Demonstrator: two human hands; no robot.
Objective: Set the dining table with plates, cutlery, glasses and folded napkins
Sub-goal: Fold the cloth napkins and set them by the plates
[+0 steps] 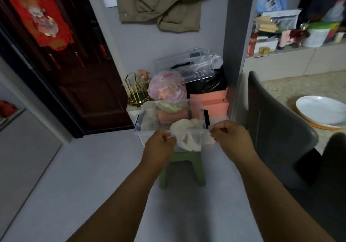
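both hands, left hand (160, 142) and right hand (231, 135), pinch the crumpled white cloth napkin (187, 135) at opposite ends, fingers curled on it. it hangs between them, long axis left-right, over the near edge of the clear plastic storage box (148, 118), well apart from the white plate (322, 110) on the surface at right.

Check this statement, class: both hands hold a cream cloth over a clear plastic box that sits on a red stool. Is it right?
Not quite. The head view shows the stool is green, not red. The left hand and right hand do hold the cream cloth over the clear plastic box.
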